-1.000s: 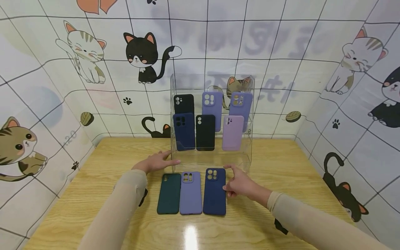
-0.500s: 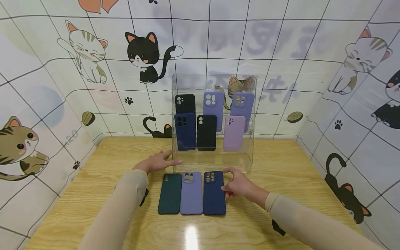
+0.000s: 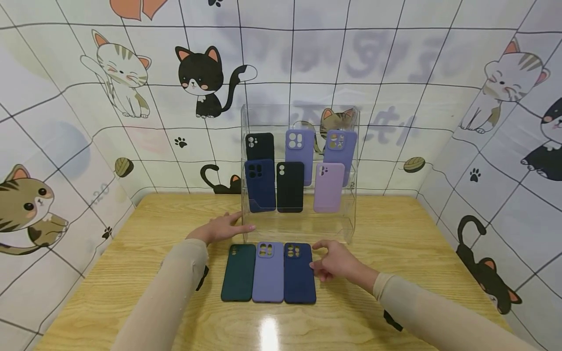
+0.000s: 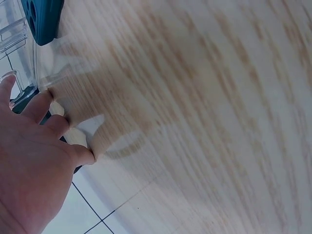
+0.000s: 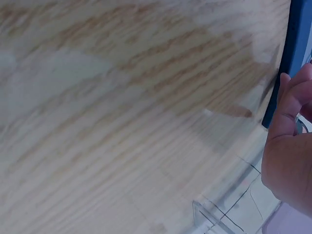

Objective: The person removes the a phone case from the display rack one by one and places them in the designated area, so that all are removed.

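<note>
Three phone cases lie side by side on the table: a dark green case [image 3: 238, 275], a lavender case [image 3: 269, 279] and a navy case [image 3: 300, 280]. At the navy case's right edge is my right hand [image 3: 337, 262], index finger near its top corner and thumb against its side. The right wrist view shows that edge of the navy case [image 5: 292, 53] beside the fingers. My left hand [image 3: 221, 228] rests with spread fingers at the lower left corner of a clear acrylic display stand [image 3: 298, 225]. The dark green case [image 4: 43, 22] shows at the top of the left wrist view.
The stand's two tiers hold several more cases, among them a black case [image 3: 290, 187], a navy blue case [image 3: 260, 187] and a pink-lilac case [image 3: 328, 187]. Behind the wooden table [image 3: 386, 234] hangs a cat-print backdrop [image 3: 377, 58].
The navy case has slid left and slightly toward the front, closing the gap beside the lavender case. My right hand has moved with it; the left hand stays at the stand.
</note>
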{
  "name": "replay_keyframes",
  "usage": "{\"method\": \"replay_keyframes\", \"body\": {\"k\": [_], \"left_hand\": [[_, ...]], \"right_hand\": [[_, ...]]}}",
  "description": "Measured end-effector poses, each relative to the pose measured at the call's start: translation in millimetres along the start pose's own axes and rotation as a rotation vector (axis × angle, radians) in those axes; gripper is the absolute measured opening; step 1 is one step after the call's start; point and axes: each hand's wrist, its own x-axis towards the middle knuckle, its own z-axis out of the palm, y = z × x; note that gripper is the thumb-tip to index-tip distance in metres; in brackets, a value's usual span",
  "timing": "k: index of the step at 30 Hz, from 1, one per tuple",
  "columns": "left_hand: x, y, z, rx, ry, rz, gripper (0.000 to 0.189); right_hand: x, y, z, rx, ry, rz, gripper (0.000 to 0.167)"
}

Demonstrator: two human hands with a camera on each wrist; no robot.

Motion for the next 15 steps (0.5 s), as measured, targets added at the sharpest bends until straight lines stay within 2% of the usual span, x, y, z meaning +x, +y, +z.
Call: {"method": "replay_keyframes", "body": {"k": [10,15], "left_hand": [[2.9,-3.1,1.0,-0.004,0.008,-0.005,0.110],[3.2,-3.4,1.7,0.002,0.011,-0.003,0.110]], "right_hand": [[1.0,-12.1,-17.4,-0.004,0.022,-0.014,0.049],[1.0,-19.3,-25.1,-0.002,0.017,-0.042,0.050]]}}
